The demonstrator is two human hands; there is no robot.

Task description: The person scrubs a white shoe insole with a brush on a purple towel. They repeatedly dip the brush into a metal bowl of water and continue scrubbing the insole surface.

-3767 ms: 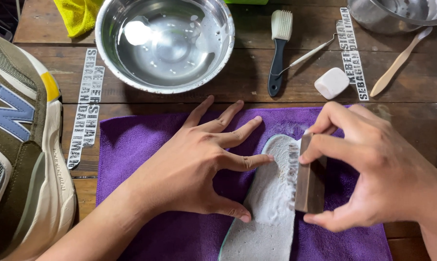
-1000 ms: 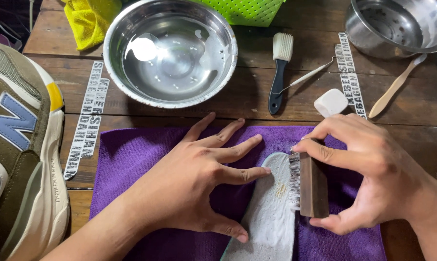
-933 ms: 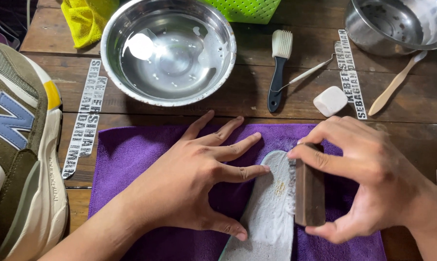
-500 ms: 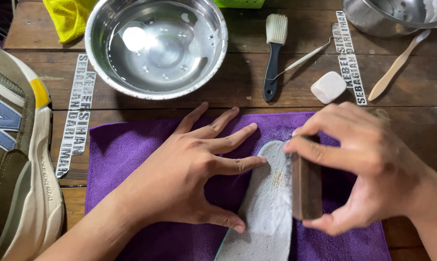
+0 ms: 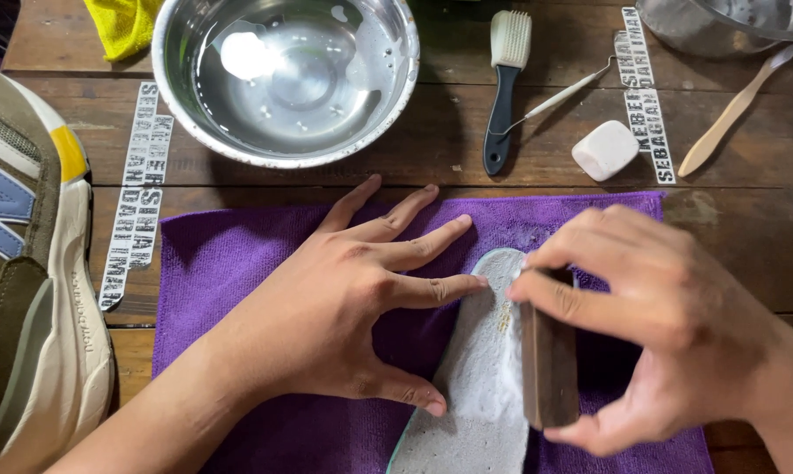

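Observation:
A grey soapy insole (image 5: 480, 386) lies on a purple cloth (image 5: 238, 254) spread over the wooden table. My left hand (image 5: 344, 298) is pressed flat on the cloth with fingers spread, its fingertips and thumb touching the insole's left edge. My right hand (image 5: 651, 325) grips a dark wooden-backed brush (image 5: 550, 369), which rests on the insole's right side. The brush bristles are mostly hidden under the block and my fingers.
A steel bowl of water (image 5: 287, 75) stands behind the cloth. A shoe (image 5: 28, 281) lies at the left. A dark-handled brush (image 5: 504, 88), a thin pick (image 5: 563, 92), a white block (image 5: 604, 150), a wooden toothbrush (image 5: 734, 110), a second steel bowl (image 5: 721, 22) and a yellow cloth (image 5: 129, 26) lie at the back.
My right hand has shifted the brush back and forth along the insole in short strokes. My left hand has stayed pressed at the insole's edge. The camera view has moved slightly.

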